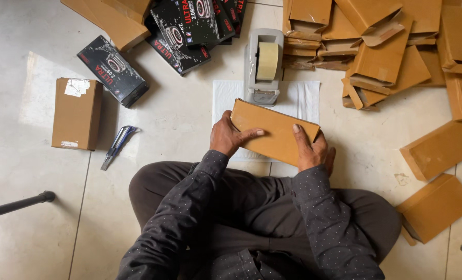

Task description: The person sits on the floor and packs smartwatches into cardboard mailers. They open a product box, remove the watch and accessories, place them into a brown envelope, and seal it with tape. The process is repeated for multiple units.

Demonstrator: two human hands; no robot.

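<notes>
Pale floor tiles (pixel 23 166) carry everything. Both hands, left hand (pixel 230 136) and right hand (pixel 310 150), grip a brown cardboard box (pixel 273 130) between them, fingers flat on top. Just beyond stands a tape dispenser (pixel 263 66) on white cloth (pixel 226 93); a utility knife (pixel 116 145) lies well left.

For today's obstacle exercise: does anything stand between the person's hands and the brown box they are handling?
Nothing visible does. The left hand and right hand already grip the brown cardboard box directly, at its two ends.
</notes>
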